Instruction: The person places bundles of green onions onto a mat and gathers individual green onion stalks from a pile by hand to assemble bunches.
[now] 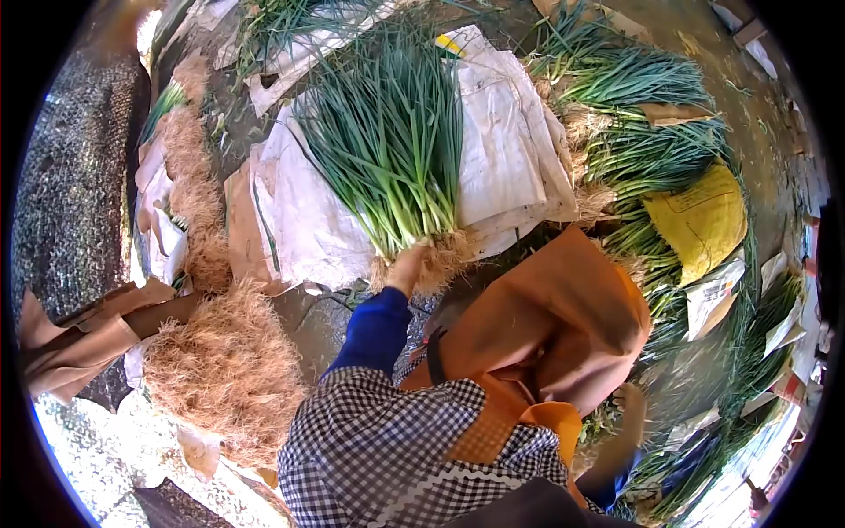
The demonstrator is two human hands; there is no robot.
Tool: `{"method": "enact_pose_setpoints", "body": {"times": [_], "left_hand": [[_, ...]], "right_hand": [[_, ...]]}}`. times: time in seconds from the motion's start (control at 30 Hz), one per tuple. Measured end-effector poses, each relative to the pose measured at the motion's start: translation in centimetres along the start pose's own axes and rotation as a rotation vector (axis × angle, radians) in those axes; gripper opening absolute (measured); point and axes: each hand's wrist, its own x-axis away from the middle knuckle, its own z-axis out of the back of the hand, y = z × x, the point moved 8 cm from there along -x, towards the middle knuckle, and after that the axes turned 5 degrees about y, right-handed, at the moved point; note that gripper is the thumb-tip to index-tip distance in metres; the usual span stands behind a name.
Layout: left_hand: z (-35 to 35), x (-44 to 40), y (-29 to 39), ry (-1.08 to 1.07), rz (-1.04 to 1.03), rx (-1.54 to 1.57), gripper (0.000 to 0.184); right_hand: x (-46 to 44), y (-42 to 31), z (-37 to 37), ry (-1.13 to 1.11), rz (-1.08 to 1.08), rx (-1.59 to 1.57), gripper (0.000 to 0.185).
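Note:
A big bunch of green onions lies fanned out on white woven sacks, its leaves pointing away from me and its pale roots toward me. My left hand grips the root end, with its fingers partly hidden among the roots and stems. Low at my right side, my right hand hangs beside my knee, near loose green leaves. It is smeared by motion, so its fingers are hard to make out, and I see nothing clearly held in it.
Heaped green onions line the right side, partly under a yellow sack. On the left, a long pile of onions shows its brown roots. An orange-brown apron covers my knees. More onions lie at the back.

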Motion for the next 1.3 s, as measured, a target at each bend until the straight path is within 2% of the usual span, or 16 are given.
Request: {"method": "enact_pose_setpoints", "body": {"times": [0.13, 0.2, 0.33, 0.4, 0.5, 0.53, 0.6, 0.63, 0.77, 0.93, 0.97, 1.0, 1.03, 1.17, 1.2, 1.3], "left_hand": [[1.7, 6.3, 6.6, 0.273, -0.241, -0.324, 0.057], [1.0, 7.6, 11.9, 0.575, -0.724, -0.880, 0.049], [-9.6, 7.4, 18.6, 0.149, -1.289, -1.138, 0.019], [-12.2, 5.1, 17.5, -0.162, -1.339, -1.332, 0.015], [-11.4, 4.3, 14.0, -0.290, -1.235, -1.543, 0.020], [-10.6, 4.2, 13.1, -0.296, -1.232, -1.549, 0.020], [-8.0, 2.9, 11.7, -0.162, -0.890, -1.698, 0.034], [-6.8, 2.1, 10.8, -0.074, -0.975, -1.690, 0.040], [-7.5, 1.8, 8.6, -0.021, -0.915, -1.928, 0.038], [-6.0, 1.3, 8.6, -0.139, -1.011, -1.678, 0.027], [-5.4, 2.6, 10.1, -0.155, -0.964, -1.409, 0.027], [-4.9, 4.1, 11.8, -0.170, -0.909, -1.143, 0.027], [-3.7, 4.2, 11.5, -0.260, -0.420, -0.799, 0.027], [-0.9, 7.1, 14.3, -0.196, -0.249, -0.607, 0.028], [0.2, 7.9, 14.0, -0.196, -0.253, -0.604, 0.028], [4.2, 12.1, 14.3, -0.212, -0.631, -0.246, 0.022]], "right_hand": [[-0.1, 2.0, -1.1, -0.091, 0.071, -0.001, 0.034], [-0.2, 2.9, -1.5, -0.125, 0.086, 0.014, 0.036], [-0.2, 4.2, -2.2, -0.179, 0.119, 0.032, 0.039], [0.1, 3.9, -2.2, -0.150, 0.120, 0.014, 0.039], [0.2, 4.0, -1.9, -0.125, 0.113, 0.013, 0.038], [0.3, 4.2, -1.8, -0.122, 0.108, 0.010, 0.038], [0.3, 4.5, -1.5, -0.111, 0.099, 0.010, 0.038], [0.3, 4.5, -1.5, -0.106, 0.094, 0.010, 0.038], [0.4, 4.9, -1.1, -0.103, 0.080, 0.017, 0.038], [0.3, 4.7, -0.9, -0.091, 0.113, 0.009, 0.038], [-0.3, 4.4, -0.7, -0.087, 0.114, 0.008, 0.038], [-0.2, 4.1, -0.8, -0.080, 0.126, 0.004, 0.038], [-0.4, 3.9, -0.7, -0.078, 0.133, 0.003, 0.038], [-1.1, 2.6, -0.4, -0.070, 0.172, 0.002, 0.037], [-1.2, 2.4, -0.3, -0.071, 0.182, -0.003, 0.037], [-1.5, 2.0, -0.2, -0.065, 0.200, -0.014, 0.037]]}}
